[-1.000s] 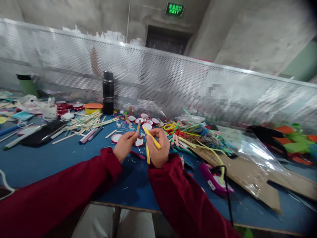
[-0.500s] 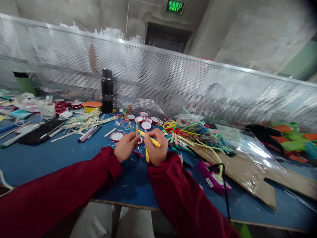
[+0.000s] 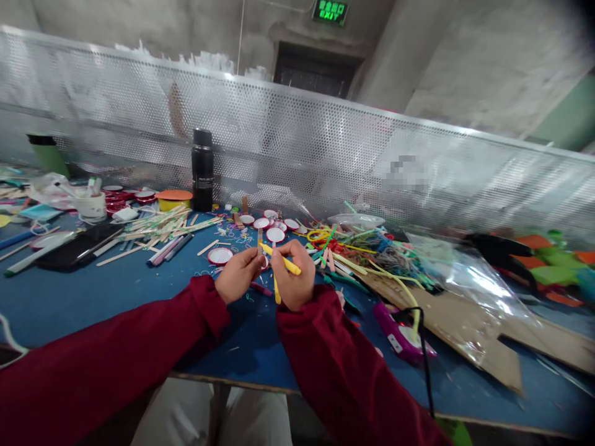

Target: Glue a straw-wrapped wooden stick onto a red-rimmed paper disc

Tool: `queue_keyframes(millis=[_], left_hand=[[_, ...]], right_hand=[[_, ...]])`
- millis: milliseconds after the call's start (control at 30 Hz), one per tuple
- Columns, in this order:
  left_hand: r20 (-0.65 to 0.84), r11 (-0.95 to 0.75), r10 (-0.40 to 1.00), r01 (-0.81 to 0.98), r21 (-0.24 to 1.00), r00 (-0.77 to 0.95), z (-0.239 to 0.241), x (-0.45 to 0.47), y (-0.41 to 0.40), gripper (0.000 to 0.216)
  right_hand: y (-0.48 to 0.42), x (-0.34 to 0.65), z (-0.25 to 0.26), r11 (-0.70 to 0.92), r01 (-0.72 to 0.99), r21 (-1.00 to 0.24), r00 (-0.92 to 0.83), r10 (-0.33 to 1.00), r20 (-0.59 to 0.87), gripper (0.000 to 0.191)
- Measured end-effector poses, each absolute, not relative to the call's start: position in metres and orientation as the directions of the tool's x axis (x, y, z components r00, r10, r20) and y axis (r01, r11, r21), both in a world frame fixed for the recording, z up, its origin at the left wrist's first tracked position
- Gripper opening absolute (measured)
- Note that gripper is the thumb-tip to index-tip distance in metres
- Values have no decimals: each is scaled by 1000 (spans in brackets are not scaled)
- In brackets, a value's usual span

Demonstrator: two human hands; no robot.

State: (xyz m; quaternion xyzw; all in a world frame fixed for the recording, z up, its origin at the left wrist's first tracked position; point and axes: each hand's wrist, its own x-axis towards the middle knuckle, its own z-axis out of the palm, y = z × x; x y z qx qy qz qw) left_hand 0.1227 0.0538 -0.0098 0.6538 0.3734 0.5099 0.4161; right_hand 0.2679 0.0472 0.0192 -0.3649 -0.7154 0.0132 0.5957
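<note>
Both my hands meet just above the blue table point(image 3: 139, 291), in dark red sleeves. My left hand point(image 3: 239, 272) is closed in a pinch on a thin wooden stick point(image 3: 260, 239) that points up. My right hand point(image 3: 292, 279) is closed round yellow sticks point(image 3: 284, 262); one slants up to the left and touches the wooden stick, another hangs down below the fist. A white disc with a red rim point(image 3: 220, 255) lies on the table just left of my hands.
Loose wooden sticks point(image 3: 162, 226), pens and red-rimmed discs litter the table's left and middle. A black bottle point(image 3: 202, 170) stands by the perforated metal screen point(image 3: 325, 155). Coloured straws point(image 3: 372, 254), cardboard point(image 3: 446, 322), clear plastic and a purple glue gun point(image 3: 402, 334) lie at right.
My hands have drawn a little closer together, and the wooden stick now stands more upright against the yellow stick. The view shifted slightly.
</note>
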Motion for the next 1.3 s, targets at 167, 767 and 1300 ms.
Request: queue_keyframes(millis=[167,767,1300], left_hand=[[360,-383,908,71,921,215,-11,124,54,36],[353,-369,911,40,928,214,-15,125,54,37],[369,-383,903,23,923,219,-19,124,58,38]], right_hand=[[48,269,18,732,520,-441,-31,532,846,15],[47,269,20,726,551,-411,-19,503,864,14],[47,270,22,713,565,-416,0,504,863,15]])
